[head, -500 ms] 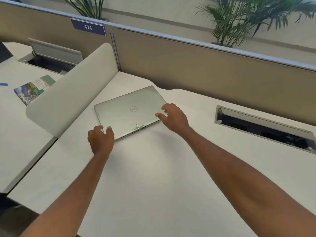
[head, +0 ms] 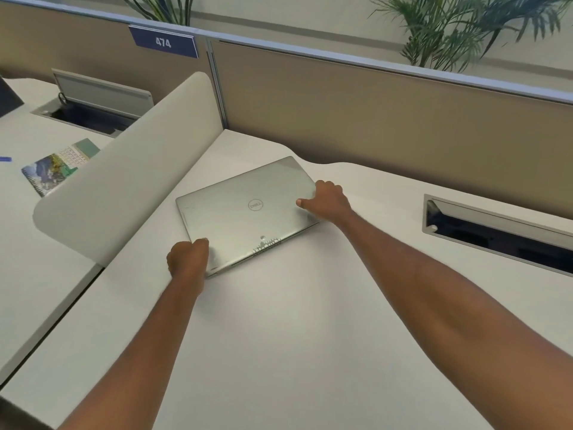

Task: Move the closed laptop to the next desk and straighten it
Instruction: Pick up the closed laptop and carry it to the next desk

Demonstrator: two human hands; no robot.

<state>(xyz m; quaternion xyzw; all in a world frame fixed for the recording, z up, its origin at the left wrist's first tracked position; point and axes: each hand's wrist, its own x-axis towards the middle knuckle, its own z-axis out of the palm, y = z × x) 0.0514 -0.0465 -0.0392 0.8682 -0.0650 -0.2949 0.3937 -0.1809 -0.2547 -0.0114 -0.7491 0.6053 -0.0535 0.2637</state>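
A closed silver laptop (head: 245, 209) lies flat and skewed on the white desk (head: 294, 336), its far corner pointing toward the partition. My left hand (head: 188, 258) curls over its near left corner, fingers on the lid edge. At the right edge, my right hand (head: 325, 198) grips the laptop, thumb on top of the lid and fingers wrapped around the side.
A low rounded white divider (head: 124, 169) separates this desk from the left desk (head: 18, 237), which holds a spiral notebook (head: 52, 169) and an open cable hatch (head: 93, 110). A cable slot (head: 496, 234) is recessed at the right. A tan partition (head: 372, 113) runs behind.
Both hands have closed onto the laptop's edges; my right hand moved from beside the corner to gripping the right side. The laptop has barely shifted.
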